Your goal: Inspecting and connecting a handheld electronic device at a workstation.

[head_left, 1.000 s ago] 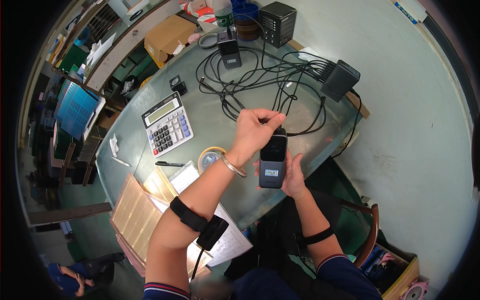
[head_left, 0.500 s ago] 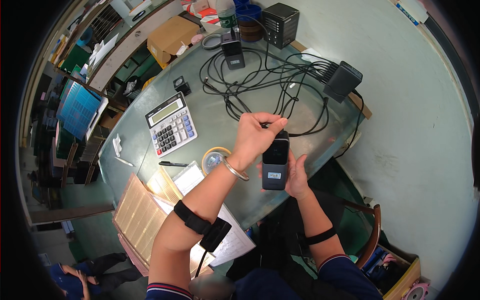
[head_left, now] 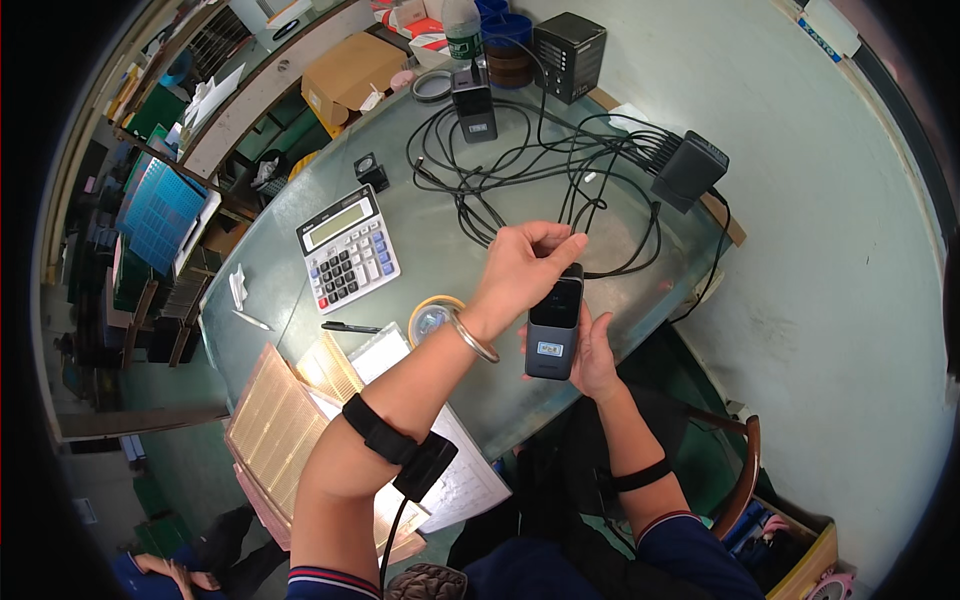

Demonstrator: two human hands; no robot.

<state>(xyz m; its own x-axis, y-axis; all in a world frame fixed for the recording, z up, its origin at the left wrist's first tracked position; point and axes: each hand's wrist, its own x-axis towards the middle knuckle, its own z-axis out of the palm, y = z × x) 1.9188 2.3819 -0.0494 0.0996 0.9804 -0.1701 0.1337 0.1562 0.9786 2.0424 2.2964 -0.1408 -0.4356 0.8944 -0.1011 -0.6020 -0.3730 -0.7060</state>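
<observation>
1. The right hand cradles the dark grey handheld device from beneath: fingertips show along its left edge, the palm lies at its right, and the thumb stands clear.
2. The device is above the near table edge, screen up. It looks rigid, fairly light and smooth-sided, so probably a bit slippery; the glossy screen seems its fragile part. The long sides of the lower body look the best hold.
3. The left hand is at the device's top end, thumb and forefinger close together; whether they pinch a plug there I cannot tell.
4. Farther off, black cables loop across the table, between a second, similar device and a black charger block.
5. Against a second ago, both hands keep nearly the same pose; the view shifts slightly, and the other person sits lower in it.
</observation>
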